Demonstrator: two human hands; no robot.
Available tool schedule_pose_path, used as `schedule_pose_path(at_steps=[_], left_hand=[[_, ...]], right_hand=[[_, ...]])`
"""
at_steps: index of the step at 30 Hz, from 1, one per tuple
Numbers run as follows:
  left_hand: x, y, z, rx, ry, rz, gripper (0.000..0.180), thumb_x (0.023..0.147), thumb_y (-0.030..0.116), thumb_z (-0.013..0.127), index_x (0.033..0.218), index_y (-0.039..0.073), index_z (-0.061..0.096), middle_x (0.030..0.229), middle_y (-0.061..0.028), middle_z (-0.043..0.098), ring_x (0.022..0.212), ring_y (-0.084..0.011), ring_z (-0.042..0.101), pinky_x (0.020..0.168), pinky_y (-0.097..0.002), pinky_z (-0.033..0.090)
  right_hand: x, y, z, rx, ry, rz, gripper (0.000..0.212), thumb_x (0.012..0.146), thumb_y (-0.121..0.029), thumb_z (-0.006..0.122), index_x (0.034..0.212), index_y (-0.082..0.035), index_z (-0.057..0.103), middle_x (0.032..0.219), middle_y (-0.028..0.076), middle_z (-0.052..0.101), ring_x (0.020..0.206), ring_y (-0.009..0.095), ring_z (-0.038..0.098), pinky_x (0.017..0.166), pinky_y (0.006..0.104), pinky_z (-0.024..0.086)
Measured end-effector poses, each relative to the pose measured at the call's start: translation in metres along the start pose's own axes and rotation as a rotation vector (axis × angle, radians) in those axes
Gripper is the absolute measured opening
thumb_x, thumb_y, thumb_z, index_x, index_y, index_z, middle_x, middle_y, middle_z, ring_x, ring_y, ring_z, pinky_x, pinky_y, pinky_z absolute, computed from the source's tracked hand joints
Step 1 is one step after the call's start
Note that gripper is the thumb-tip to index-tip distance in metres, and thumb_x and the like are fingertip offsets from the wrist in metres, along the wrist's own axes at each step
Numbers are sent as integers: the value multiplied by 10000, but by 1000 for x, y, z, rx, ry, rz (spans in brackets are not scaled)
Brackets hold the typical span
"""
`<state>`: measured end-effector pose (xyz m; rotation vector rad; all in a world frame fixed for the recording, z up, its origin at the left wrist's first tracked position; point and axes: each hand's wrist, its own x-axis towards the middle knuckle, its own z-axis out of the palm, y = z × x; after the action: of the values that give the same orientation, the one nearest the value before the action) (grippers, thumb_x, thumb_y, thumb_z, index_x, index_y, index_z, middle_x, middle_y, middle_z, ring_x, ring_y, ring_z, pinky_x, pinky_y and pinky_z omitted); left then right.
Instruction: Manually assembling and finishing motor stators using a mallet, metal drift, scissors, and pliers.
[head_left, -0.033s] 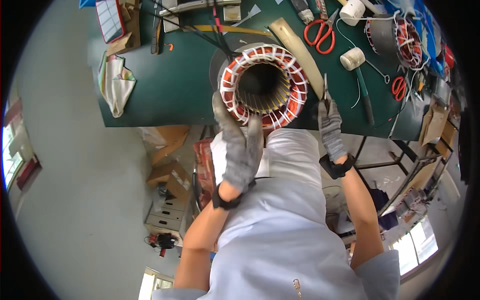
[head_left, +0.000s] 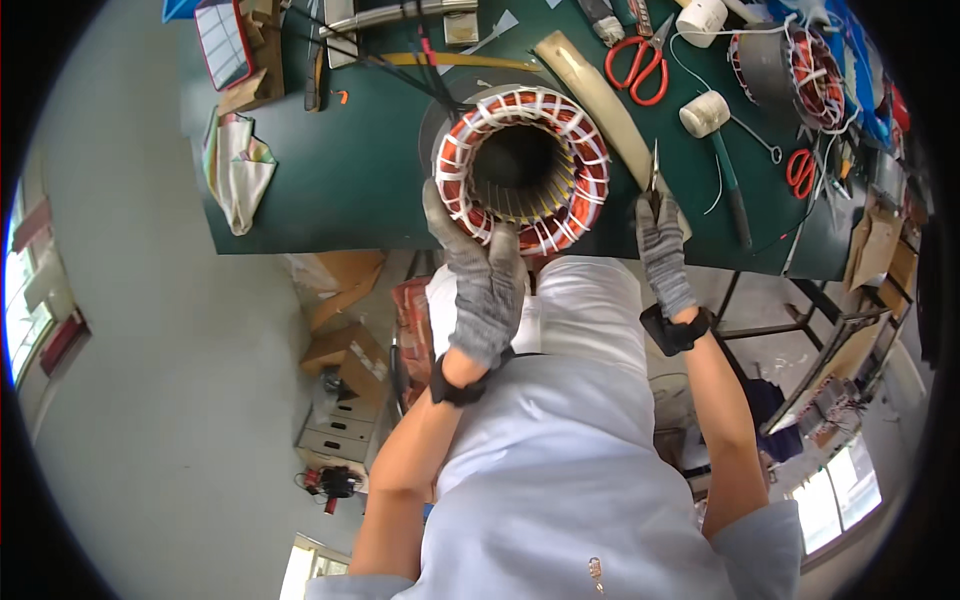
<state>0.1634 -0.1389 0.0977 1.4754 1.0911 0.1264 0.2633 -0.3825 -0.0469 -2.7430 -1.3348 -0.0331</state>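
A motor stator (head_left: pixel 592 185) with orange copper windings, laced round with white cord, stands at the near edge of the green table, its bore facing up. My left hand (head_left: pixel 482 285), in a grey glove, grips its near left rim; one part of the hand lies along the outer side, the rest at the front by the bore. To the right, my gloved right hand (head_left: pixel 664 250) is closed round a slim pointed metal tool (head_left: pixel 656 165), tip pointing away from me. Its handle is hidden in the fingers, so I cannot tell its kind. This hand is apart from the stator.
A long pale curved strip (head_left: pixel 600 95) lies between stator and right hand. Red-handled scissors (head_left: pixel 637 72), a white-headed mallet (head_left: pixel 706 115) and a second stator (head_left: pixel 770 75) are on the right. A cloth (head_left: pixel 240 175) and a red-edged phone (head_left: pixel 222 45) lie left. Black leads (head_left: pixel 405 62) extend behind the stator.
The stator and my left hand look very slightly shifted, with the view itself moving a little. My right hand keeps hold of the pointed tool, which leans a little differently.
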Motion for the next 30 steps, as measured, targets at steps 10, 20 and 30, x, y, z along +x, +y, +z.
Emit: schedule_pose_path(at_steps=[10, 20, 30], left_hand=[[23, -3, -40, 278, 228, 498, 589, 818, 127, 547, 1322, 62, 251, 1255, -132, 395, 1107, -214, 418, 905, -339, 386], [7, 15, -10, 1152, 160, 858, 544, 677, 281, 682, 1107, 26, 467, 1209, -181, 479, 1162, -370, 389, 956, -481, 293], [20, 3, -13, 1243, 109, 813, 558, 761, 491, 540, 1026, 2, 511, 1279, -189, 434, 1265, -357, 248, 995, -508, 212]], right_hand=[[80, 5, -73, 194, 83, 336, 399, 796, -285, 585, 1125, -68, 520, 1051, 244, 541, 1016, 414, 488, 903, 484, 372], [90, -68, -42, 1175, 121, 346, 175, 852, -137, 552, 999, -42, 554, 937, 151, 588, 883, 302, 573, 787, 347, 449], [96, -79, -28, 1326, -9, 406, 187, 860, -132, 530, 1011, -23, 537, 952, 170, 563, 900, 310, 546, 797, 360, 435]])
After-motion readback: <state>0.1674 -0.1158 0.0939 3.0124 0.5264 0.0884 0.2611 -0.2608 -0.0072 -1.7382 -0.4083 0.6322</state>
